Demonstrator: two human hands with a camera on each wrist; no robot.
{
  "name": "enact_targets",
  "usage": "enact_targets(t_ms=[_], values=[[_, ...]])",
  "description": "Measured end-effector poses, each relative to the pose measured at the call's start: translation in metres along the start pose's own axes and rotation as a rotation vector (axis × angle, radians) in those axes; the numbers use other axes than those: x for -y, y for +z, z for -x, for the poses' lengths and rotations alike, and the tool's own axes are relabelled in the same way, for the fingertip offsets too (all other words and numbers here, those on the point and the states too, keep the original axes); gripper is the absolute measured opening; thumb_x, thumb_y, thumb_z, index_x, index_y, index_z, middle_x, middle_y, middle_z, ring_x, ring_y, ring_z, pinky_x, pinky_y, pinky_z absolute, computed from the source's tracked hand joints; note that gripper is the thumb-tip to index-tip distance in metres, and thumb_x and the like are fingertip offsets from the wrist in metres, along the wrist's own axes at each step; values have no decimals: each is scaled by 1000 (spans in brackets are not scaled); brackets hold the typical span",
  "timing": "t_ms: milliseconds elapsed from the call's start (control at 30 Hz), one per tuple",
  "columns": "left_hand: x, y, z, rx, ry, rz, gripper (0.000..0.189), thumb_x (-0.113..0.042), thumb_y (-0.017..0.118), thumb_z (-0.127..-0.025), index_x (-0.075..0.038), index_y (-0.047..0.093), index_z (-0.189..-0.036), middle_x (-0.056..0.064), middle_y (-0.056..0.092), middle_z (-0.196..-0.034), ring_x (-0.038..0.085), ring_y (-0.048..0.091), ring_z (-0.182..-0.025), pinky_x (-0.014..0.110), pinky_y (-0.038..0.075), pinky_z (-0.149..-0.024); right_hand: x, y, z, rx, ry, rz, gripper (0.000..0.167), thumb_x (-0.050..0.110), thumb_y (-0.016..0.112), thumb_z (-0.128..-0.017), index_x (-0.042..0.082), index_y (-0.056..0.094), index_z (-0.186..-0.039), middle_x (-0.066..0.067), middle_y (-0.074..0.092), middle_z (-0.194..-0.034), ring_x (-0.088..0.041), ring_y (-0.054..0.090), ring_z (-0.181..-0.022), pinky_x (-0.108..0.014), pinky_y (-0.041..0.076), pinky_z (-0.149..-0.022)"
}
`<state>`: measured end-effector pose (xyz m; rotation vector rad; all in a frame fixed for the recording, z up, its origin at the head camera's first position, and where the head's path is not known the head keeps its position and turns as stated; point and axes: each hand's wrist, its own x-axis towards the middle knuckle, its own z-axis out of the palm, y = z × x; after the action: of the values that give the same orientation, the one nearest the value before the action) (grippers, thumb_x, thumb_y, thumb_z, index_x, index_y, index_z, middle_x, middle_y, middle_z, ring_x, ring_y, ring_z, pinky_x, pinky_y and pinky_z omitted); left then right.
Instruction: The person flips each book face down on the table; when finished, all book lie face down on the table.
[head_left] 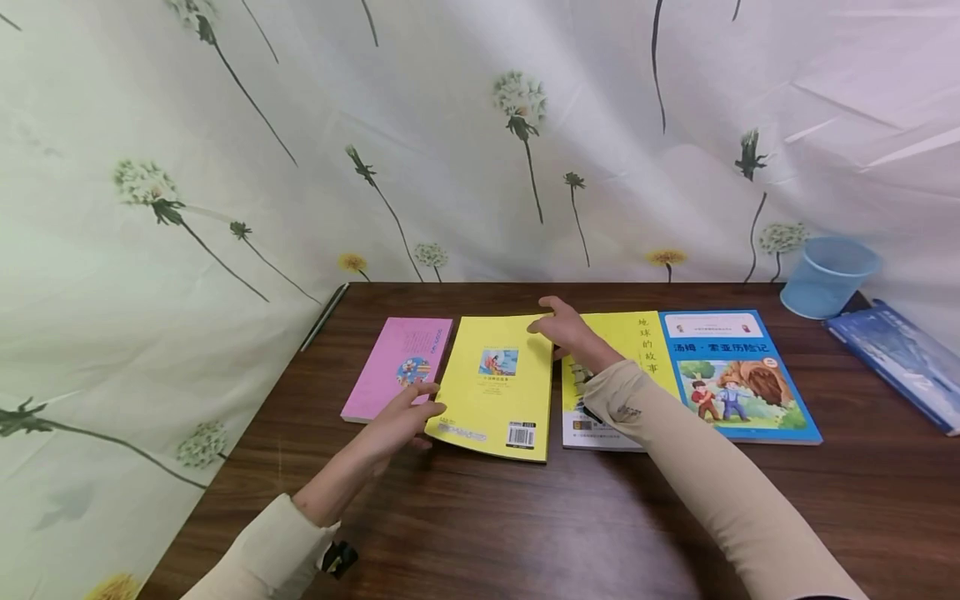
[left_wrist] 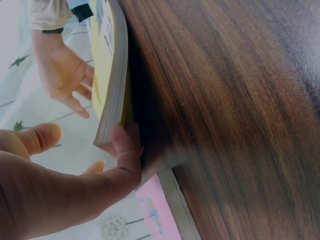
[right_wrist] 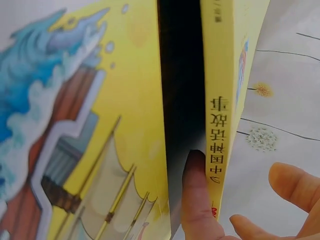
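Observation:
A yellow book point(head_left: 498, 404) lies back cover up, with a small picture and a barcode on it. At its lower left corner my left hand point(head_left: 397, 421) touches the page edges, fingertips under the slightly raised corner point(left_wrist: 107, 130); the thumb stands apart above. My right hand point(head_left: 573, 333) is at the upper right edge, one fingertip against the book's spine point(right_wrist: 218, 100), thumb spread away. Partly under my right forearm lies another yellow book point(head_left: 615, 333), with a sailing ship point(right_wrist: 110, 200) on its cover. Left of my left hand is a pink book point(head_left: 390, 358).
A blue picture book point(head_left: 738, 379) lies beside the ship book. At the far right stand a light blue bin point(head_left: 828, 279) and, before it, a dark blue book point(head_left: 900, 358). Flowered cloth point(head_left: 450, 150) hangs behind and left of the brown wood table point(head_left: 487, 533).

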<state>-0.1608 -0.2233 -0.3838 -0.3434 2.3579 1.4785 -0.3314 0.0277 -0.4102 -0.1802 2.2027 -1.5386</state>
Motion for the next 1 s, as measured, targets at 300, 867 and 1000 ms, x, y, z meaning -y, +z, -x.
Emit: enact_targets(t_ms=[300, 867, 1000], values=[[-2, 0, -1, 9, -26, -21, 59, -30, 53, -101, -7, 35, -152, 21, 27, -159, 34, 51, -123, 47, 55, -91, -2, -1, -2, 19, 2, 14, 73, 22, 57, -99, 15, 18, -160, -15, 20, -166, -38, 33, -146, -58, 46, -104], [3, -5, 3, 66, -56, -76, 68, -34, 54, -100, -8, 25, -156, 24, 29, -158, 36, 45, -132, 46, 52, -93, 6, -2, 3, 26, 43, 82, 79, 26, 58, -99, 13, 10, -161, -15, 14, -167, -38, 33, -146, -55, 43, -109], [6, -7, 5, 72, -43, -74, 67, -33, 54, -100, -8, 25, -156, 24, 35, -155, 37, 49, -131, 47, 52, -94, 3, -5, 3, 4, 44, 87, 78, 26, 57, -99, 12, 11, -161, -14, 17, -167, -38, 36, -144, -55, 44, -108]])
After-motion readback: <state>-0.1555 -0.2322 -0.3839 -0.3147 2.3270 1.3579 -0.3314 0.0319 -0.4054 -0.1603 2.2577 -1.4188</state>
